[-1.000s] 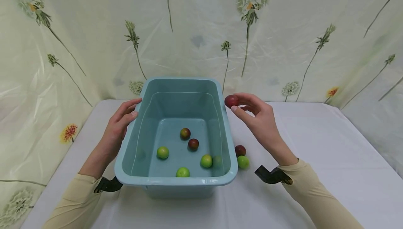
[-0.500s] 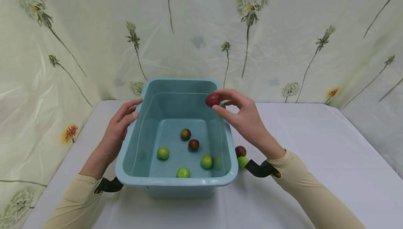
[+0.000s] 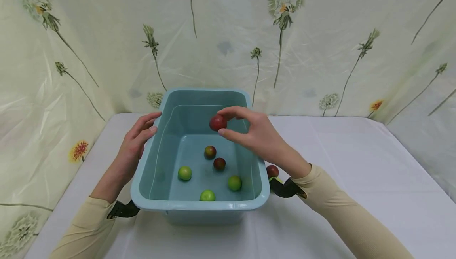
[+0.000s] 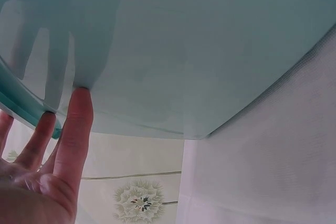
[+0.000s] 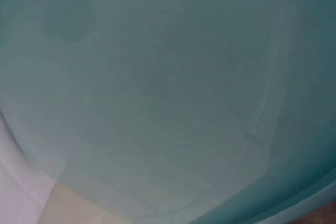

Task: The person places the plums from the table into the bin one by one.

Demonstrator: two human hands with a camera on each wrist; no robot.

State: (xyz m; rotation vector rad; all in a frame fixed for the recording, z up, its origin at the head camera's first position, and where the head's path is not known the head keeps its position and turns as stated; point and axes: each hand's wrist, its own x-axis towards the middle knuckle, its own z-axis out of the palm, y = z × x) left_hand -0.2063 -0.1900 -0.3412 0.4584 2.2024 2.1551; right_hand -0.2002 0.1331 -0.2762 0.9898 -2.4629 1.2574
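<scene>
My right hand pinches a dark red plum between thumb and fingertips, over the inside of a light blue plastic basin. My left hand rests on the basin's left side, its fairly straight fingertips at the outer wall in the left wrist view. On the basin floor lie several small round fruits, among them a red-green plum, a dark red plum and a green plum. The right wrist view shows mostly basin wall; the held plum is hidden there.
Outside the basin's right wall, another red plum lies on the white tablecloth. A green fruit beside it is mostly hidden by the black wrist strap. A flower-printed sheet hangs behind the table.
My right hand has carried the red plum leftward from beyond the basin's right rim to over its inside. The left hand and the basin have stayed put.
</scene>
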